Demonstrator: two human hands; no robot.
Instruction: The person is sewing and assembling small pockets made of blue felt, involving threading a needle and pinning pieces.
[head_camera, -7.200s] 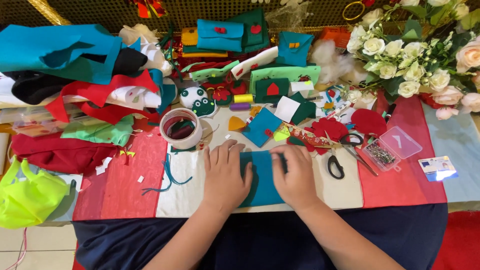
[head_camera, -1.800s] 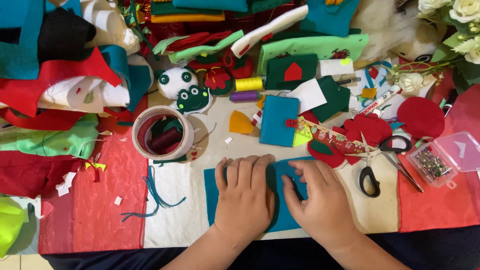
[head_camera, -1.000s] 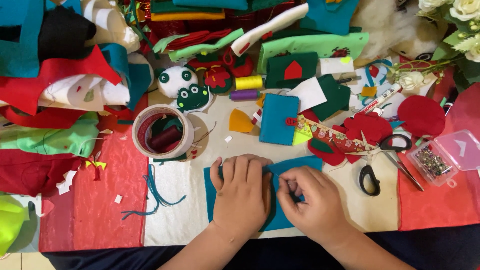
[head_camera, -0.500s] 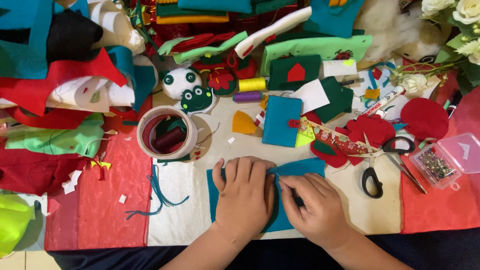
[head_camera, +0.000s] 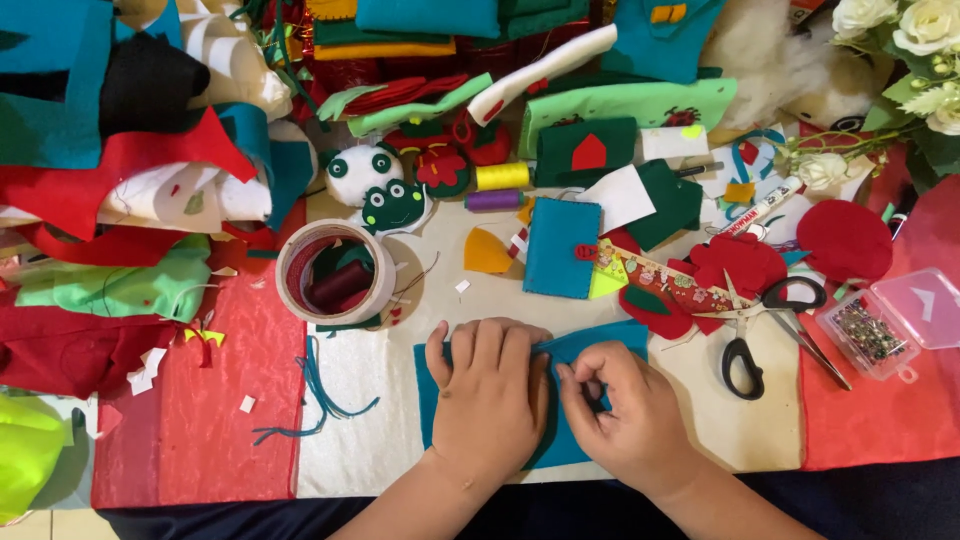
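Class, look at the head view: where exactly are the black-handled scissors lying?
The scissors lie on the table's right side, between the red felt flower and the clear pin box, just right of the right hand.

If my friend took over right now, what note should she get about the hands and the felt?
Left hand: flat, palm down, pressing the teal felt on the table.
Right hand: fingers curled, pinching the felt's folded edge beside the left hand.
Nearby: scissors and pin box to the right, tape roll upper left.
Done: felt partly folded, upper edge lifted.
Left: no stitches or pins visible in it.
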